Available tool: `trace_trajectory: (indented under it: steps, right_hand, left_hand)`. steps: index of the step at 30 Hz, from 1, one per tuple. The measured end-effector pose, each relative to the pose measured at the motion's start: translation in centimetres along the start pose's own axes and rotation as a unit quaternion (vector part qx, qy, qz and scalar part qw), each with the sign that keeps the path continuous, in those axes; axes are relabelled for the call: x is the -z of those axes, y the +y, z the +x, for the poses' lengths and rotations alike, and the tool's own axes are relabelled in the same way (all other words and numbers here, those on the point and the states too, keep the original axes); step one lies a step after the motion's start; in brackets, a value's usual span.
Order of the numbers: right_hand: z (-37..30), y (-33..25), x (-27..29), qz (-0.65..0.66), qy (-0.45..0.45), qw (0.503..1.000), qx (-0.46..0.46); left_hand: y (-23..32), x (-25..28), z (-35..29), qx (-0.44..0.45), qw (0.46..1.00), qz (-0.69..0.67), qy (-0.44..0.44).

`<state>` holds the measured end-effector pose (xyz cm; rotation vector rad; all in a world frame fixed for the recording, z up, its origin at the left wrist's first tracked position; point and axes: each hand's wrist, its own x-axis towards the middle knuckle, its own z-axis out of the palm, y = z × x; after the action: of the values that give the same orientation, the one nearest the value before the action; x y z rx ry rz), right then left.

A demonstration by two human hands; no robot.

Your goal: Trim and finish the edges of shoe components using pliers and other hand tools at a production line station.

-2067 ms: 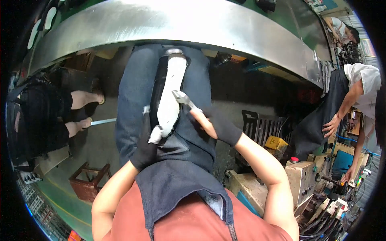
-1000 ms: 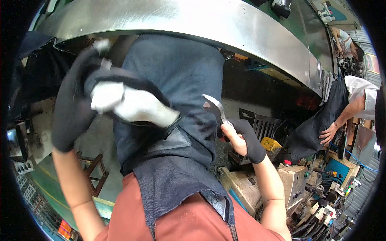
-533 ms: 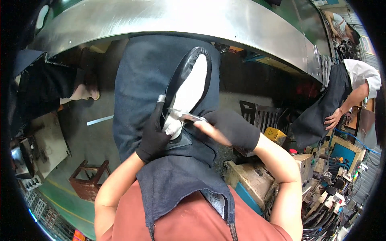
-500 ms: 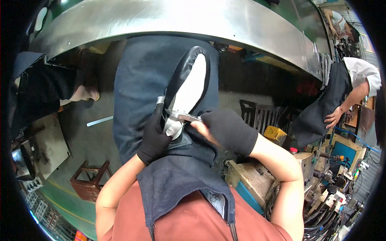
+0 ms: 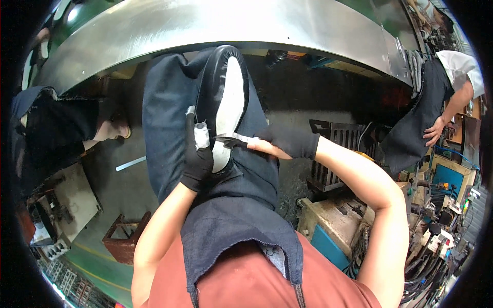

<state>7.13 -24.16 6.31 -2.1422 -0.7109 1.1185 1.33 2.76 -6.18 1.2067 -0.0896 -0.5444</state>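
A black shoe upper (image 5: pixel 209 87) with a long white sole face (image 5: pixel 229 97) lies bottom-up along my lap, toe pointing away. My left hand (image 5: pixel 198 159), in a black glove with whitish tape on two fingertips, closes round the side of the heel end. My right hand (image 5: pixel 290 142), also black-gloved with the thumb bare, grips a metal hand tool (image 5: pixel 235 137). Its short silver and dark head is over the white face near the heel; whether it is a hammer or pincers I cannot tell. The right fingers are mostly hidden beneath the glove's back.
A shiny metal bench edge (image 5: pixel 205 28) curves across beyond my knees. At right stand a dark slatted crate (image 5: pixel 344 138), a worn machine box (image 5: pixel 328 226) and a person in a dark apron (image 5: pixel 416 113). A brown stool (image 5: pixel 123 238) is at lower left, near another person's legs (image 5: pixel 67 123).
The shoe has shifted left and away, standing straighter. The crumpled pale piece at its heel no longer shows. My left thumb has come up beside the sole face; the tool's head has turned.
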Motion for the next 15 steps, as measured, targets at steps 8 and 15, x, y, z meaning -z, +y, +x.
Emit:
trace_trajectory:
  steps: [8, 15]
  right_hand:
    - [-0.5, -5.1, 6.0, -0.183, -0.105, 0.975, -0.073]
    - [-0.5, -9.6, -2.8, -0.264, 0.154, 0.939, 0.156]
  left_hand:
    - [2.2, -3.1, 1.8, -0.16, 0.851, 0.45, 0.218]
    - [6.3, -2.3, 2.5, -0.004, 0.959, 0.239, 0.155]
